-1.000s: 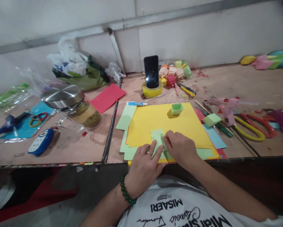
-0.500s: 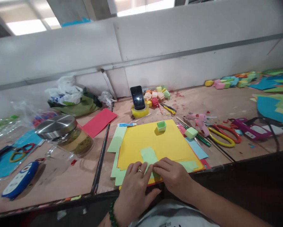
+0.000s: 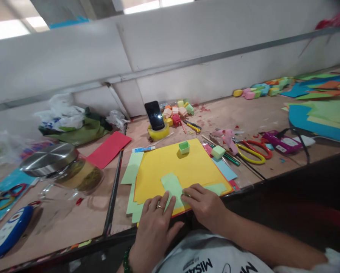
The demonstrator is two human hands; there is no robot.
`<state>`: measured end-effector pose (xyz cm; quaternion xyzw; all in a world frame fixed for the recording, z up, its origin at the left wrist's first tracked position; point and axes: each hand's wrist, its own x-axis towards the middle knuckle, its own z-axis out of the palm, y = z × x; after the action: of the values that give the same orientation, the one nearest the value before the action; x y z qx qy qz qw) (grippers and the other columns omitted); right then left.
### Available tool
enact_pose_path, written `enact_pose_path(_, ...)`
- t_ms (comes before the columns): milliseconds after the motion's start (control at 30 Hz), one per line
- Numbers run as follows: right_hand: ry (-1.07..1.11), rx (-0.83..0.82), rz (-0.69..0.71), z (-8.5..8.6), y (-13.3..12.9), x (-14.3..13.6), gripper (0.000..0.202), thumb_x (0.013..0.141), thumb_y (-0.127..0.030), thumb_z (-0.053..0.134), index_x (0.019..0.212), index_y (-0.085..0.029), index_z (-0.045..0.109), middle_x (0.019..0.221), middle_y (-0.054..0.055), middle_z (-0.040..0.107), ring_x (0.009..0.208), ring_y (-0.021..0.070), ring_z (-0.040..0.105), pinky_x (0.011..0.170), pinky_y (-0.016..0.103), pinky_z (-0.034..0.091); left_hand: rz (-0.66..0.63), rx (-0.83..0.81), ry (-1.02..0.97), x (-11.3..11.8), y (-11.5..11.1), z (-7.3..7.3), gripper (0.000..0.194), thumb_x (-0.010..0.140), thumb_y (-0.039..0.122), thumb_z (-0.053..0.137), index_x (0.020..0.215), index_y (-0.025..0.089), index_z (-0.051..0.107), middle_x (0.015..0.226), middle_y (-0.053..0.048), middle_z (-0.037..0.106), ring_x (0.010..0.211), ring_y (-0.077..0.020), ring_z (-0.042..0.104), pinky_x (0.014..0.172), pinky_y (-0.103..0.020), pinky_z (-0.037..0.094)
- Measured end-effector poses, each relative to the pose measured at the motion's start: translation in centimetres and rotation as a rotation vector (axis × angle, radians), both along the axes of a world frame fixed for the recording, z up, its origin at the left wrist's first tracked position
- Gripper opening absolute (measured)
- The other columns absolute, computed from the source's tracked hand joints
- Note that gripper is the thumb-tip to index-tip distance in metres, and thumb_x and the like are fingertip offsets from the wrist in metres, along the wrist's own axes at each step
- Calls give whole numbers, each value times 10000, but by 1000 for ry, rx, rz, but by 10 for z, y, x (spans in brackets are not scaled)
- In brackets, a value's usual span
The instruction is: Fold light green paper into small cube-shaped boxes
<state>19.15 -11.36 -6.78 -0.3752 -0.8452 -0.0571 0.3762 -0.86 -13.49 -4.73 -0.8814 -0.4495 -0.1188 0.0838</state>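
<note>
A cut piece of light green paper (image 3: 171,183) lies on a yellow sheet (image 3: 155,167) near the table's front edge. My left hand (image 3: 156,223), with a ring and a green bead bracelet, rests on the paper's lower left part, fingers stretched out and thumb apart. At the paper's right side my right hand (image 3: 205,203) has its fingers bent together, pinching the edge; the fingertips are partly hidden. A small open green paper box (image 3: 184,148) stands farther up the yellow sheet. Another light green strip (image 3: 216,188) lies right of my right hand.
On the left are a glass jar of tea (image 3: 81,176), a blue-and-white device (image 3: 12,230) and red paper (image 3: 109,149). A phone (image 3: 154,115) leans in a tape roll (image 3: 158,132). Scissors (image 3: 252,153), a pink glue gun (image 3: 228,140) and a green block (image 3: 218,152) are right.
The camera view has shifted right, so things sit farther left. My hands have come slightly apart, showing more of the green paper between them. The small box stays on the yellow sheet.
</note>
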Motion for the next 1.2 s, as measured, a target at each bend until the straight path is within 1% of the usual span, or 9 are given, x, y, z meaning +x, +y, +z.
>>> enact_pose_path(300,-30,-233,-152,15,-11,60,248,853,-66,441,857,-188,657,878,30,707,801,144,614,692,234,484,-89,73,8,-7,1,-7,510,856,434,593,1272,142,548,1265,-127,613,1024,-297,548,890,-470,423)
enact_pose_path(333,-9,-230,-222,17,-9,71,253,857,-82,431,892,-184,659,904,42,707,808,144,626,695,235,483,-100,81,8,-8,2,-7,514,862,442,581,1275,139,543,1261,-131,613,1039,-301,547,902,-480,420)
enact_pose_path(467,-111,-305,-843,23,13,109,223,886,-247,486,975,-194,684,987,86,689,856,221,633,644,301,456,-138,105,-1,-12,6,-7,477,894,453,519,1258,147,550,1247,-140,615,1115,-313,536,917,-510,427)
enact_pose_path(533,-219,-433,-951,22,26,119,224,893,-302,503,945,-195,692,1042,100,678,973,258,612,687,324,455,-137,88,-4,-12,7,-6,476,894,464,515,1250,151,554,1248,-142,613,1128,-317,537,916,-518,439)
enact_pose_path(767,-328,-597,-1026,32,46,118,217,895,-308,481,927,-177,652,1014,113,682,943,256,629,669,316,428,-136,15,-76,-3,7,-1,504,915,487,459,1238,109,546,1209,-153,633,1066,-292,579,892,-478,503)
enact_pose_path(933,-277,-645,-1157,53,8,126,289,902,-382,421,990,-196,624,847,122,696,733,278,647,525,318,361,-116,-87,-154,2,10,6,406,946,420,417,1185,133,576,1139,-136,649,1020,-257,589,849,-411,541)
enact_pose_path(1000,-113,-585,-1195,57,-13,135,275,854,-415,455,899,-211,634,782,100,693,661,261,639,496,315,373,-101,-135,-176,2,14,10,331,956,357,406,1135,159,602,1119,-124,647,998,-242,590,839,-399,545)
enact_pose_path(1100,289,-421,-1021,53,-42,139,295,770,-489,529,916,-262,648,827,45,709,694,218,665,574,300,480,-64,-146,-207,2,19,14,239,939,256,431,1010,173,643,1212,-147,598,1074,-260,562,875,-424,524)
enact_pose_path(1200,461,-667,-721,41,-54,126,383,735,-577,555,913,-255,660,721,28,701,621,204,662,577,301,535,0,-124,-228,5,24,14,233,909,251,492,1072,148,624,1309,-191,530,1157,-301,513,935,-474,473)
